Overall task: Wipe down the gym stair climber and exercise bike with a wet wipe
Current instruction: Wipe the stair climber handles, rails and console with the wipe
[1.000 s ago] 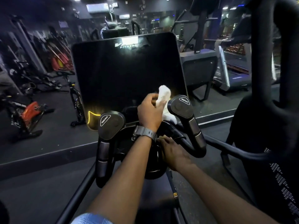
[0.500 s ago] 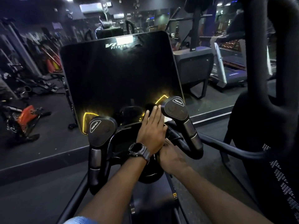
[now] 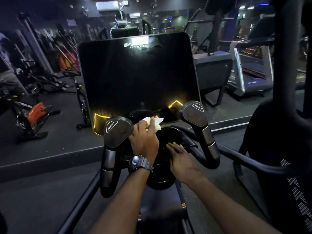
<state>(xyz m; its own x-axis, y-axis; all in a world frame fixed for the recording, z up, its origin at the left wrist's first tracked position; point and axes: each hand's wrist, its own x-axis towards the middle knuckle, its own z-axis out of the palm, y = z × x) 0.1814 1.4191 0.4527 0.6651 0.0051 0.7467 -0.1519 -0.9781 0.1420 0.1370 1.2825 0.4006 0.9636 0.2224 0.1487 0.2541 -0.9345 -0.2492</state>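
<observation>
Now the wet wipe is pinched in the curled fingers of the left hand and has been carried leftward from the right resistance handle, beside the left resistance handle. Straight fingers of the right hand are rested on the console base. Wiping of the exercise bike's lower screen edge seems nearly covered.

A dark digital wristwatch with a chunky strap sits on the left wrist, both forearms bare.

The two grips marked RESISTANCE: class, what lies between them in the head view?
Between the left grip and right grip, the head view shows the left hand holding the white wipe at the dark screen's lower edge.
</observation>
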